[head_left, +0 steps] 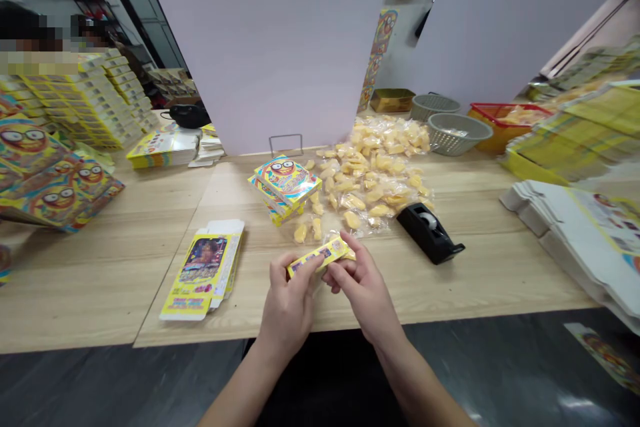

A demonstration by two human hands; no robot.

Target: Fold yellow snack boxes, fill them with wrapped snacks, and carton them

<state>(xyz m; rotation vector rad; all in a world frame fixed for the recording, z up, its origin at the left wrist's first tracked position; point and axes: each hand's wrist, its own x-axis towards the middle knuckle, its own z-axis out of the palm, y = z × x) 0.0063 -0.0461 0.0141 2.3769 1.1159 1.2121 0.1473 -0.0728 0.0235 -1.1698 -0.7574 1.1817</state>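
A printed yellow cardboard box (326, 255), seen along its narrow side, is between my two hands above the table's front part. My left hand (291, 299) grips its left end, the thumb lying along the printed side. At the right end, the fingers of my right hand (364, 285) close around the box's edge, index finger at the far corner. Just beyond lie several yellow pieces in clear wrappers (370, 177). A small stack of finished-looking boxes (287, 181) stands behind my left hand. Flat, unfolded cartons (203, 273) lie to the left.
A black tape dispenser (431, 233) sits right of my hands. Grey baskets (457, 133) and a red-rimmed basket (505, 121) stand at the back right. Flat white cartons (575, 233) lie far right. Box stacks (55, 180) fill the left, and a pale partition (275, 47) rises behind.
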